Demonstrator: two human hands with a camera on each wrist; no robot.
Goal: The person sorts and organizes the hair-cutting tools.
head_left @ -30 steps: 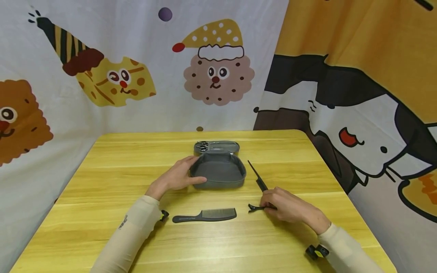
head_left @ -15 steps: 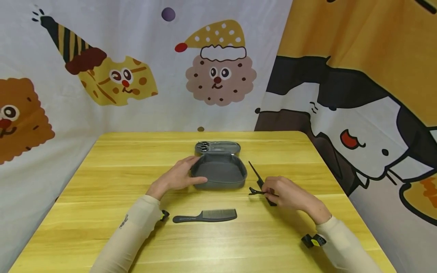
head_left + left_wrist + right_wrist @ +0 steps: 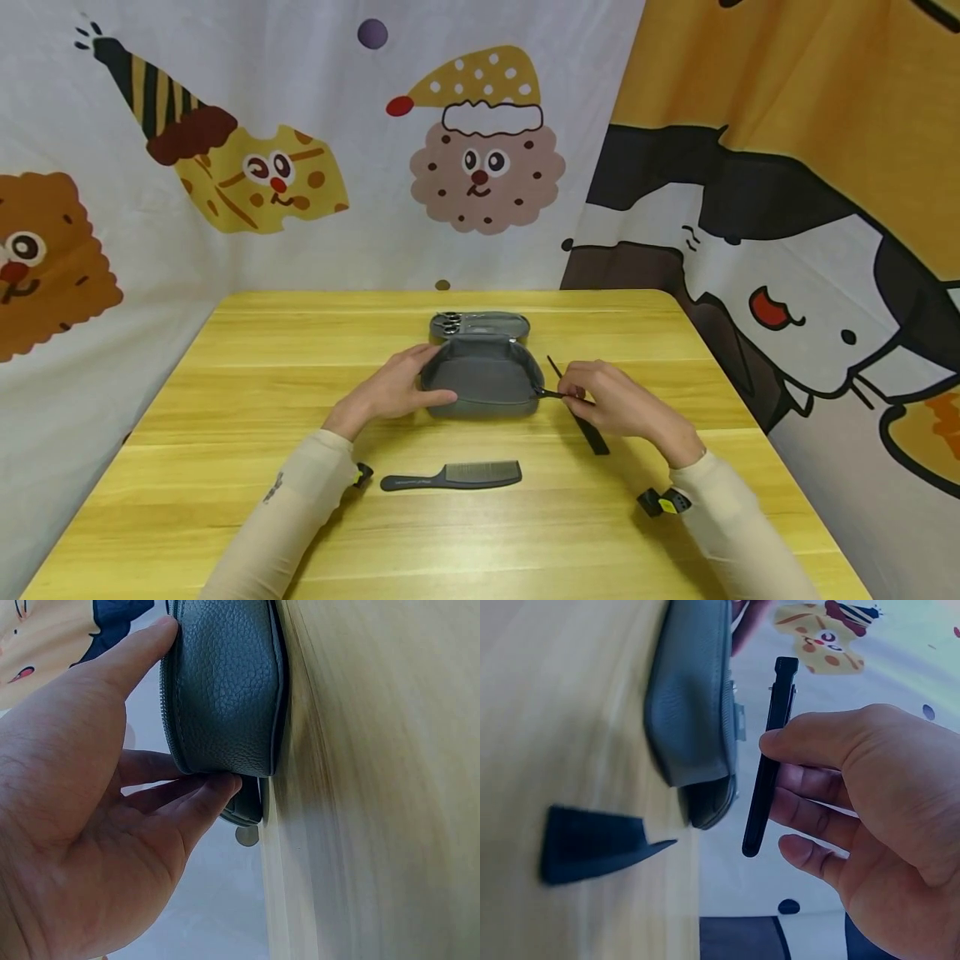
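A grey zip case (image 3: pixel 482 402) lies unfolded on the table. In the head view my left hand (image 3: pixel 393 385) holds its left end, thumb along the front rim and fingers at the side. The left wrist view shows the thumb tip on the zipper edge (image 3: pixel 169 697). My right hand (image 3: pixel 618 402) pinches a black hair clip (image 3: pixel 769 776) between thumb and fingers. In the head view the clip's far end reaches the case's right rim. Below that hand a black tail comb (image 3: pixel 589 432) lies on the table, partly hidden by the fingers.
A grey wide-toothed-looking comb with a handle (image 3: pixel 453 477) lies in front of the case. Scissors (image 3: pixel 448 322) sit in the case's lid at the back. The wooden table (image 3: pixel 300 333) ends at a printed curtain (image 3: pixel 315 258).
My right hand has lifted the hair clip and carried it left and away from me, over the tail comb to the case's right rim. My left hand stays on the case.
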